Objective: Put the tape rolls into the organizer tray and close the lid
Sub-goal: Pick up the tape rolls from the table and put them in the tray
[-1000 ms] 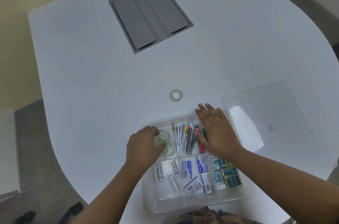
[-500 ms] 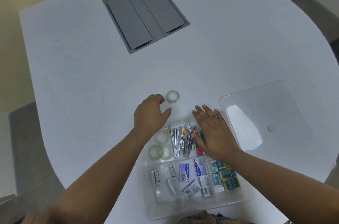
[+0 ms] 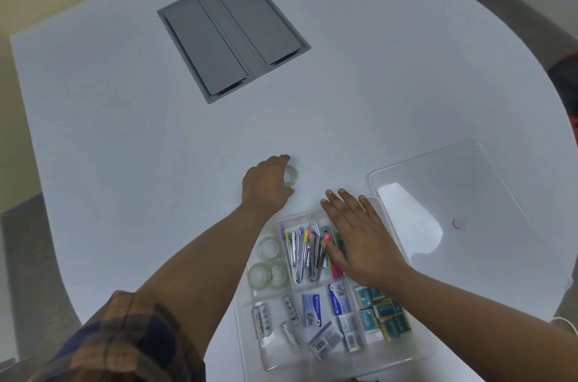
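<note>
1. The left hand (image 3: pixel 267 184) has left the organizer tray (image 3: pixel 247 323) and crossed onto the open table (image 3: pixel 125 131) beyond the tray's far edge. Its fingers are now curled around the loose tape roll (image 3: pixel 291 175), which was lying untouched a moment ago. The roll seems to rest on the table yet, so the grasp looks just formed, not lifted.
2. Three tape rolls (image 3: pixel 269 262) already sit in the tray's far-left compartment, where this hand was busy a second earlier — so the one under the fingers looks like the last one out.
3. The right hand (image 3: pixel 359 244) has stayed put, flat and relaxed with fingers spread over the tray's far-right part, holding nothing and likely steadying the tray.
4. The clear lid (image 3: pixel 469 194) lies on the table toward the right edge, just beside the tray — still off. Once this roll joins the others, closing is what remains.
</note>
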`<act>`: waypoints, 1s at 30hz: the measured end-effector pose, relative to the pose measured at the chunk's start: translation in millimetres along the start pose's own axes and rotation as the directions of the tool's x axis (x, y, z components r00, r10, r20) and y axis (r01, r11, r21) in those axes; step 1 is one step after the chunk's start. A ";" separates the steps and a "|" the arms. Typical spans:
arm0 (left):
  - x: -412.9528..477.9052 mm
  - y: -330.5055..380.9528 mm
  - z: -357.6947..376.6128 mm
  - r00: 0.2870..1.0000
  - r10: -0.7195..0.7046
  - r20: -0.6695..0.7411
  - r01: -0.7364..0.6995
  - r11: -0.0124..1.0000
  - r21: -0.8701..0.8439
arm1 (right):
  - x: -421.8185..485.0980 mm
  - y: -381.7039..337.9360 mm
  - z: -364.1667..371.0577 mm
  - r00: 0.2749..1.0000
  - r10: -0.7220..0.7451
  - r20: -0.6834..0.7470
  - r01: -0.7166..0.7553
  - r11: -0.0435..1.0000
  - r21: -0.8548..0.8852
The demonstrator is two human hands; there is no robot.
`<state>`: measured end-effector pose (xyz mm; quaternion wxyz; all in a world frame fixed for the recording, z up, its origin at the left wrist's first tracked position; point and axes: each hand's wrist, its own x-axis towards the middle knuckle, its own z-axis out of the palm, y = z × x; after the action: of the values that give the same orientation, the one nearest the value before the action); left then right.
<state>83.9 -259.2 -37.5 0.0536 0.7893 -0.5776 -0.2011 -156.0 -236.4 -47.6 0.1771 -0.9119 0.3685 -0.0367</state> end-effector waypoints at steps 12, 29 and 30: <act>-28.4 4.7 -21.5 0.985 -0.041 -0.170 0.004 0.977 -0.212 | -0.9 1.0 -0.3 1.000 -0.013 -0.003 0.013 1.000 -0.005; -184.7 -10.5 7.3 0.961 -0.190 -0.202 0.123 0.946 -0.300 | -2.3 -1.1 -1.4 0.999 -0.033 -0.036 0.032 0.999 -0.009; -185.7 -10.8 9.7 0.962 -0.197 -0.187 0.136 0.946 -0.293 | -2.0 -1.2 -2.1 0.999 -0.027 -0.027 0.027 1.000 -0.013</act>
<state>43.1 -80.9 -2.3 0.2083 0.8372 -0.4655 -0.1977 -157.0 -234.9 -45.1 0.1660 -0.9173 0.3587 -0.0490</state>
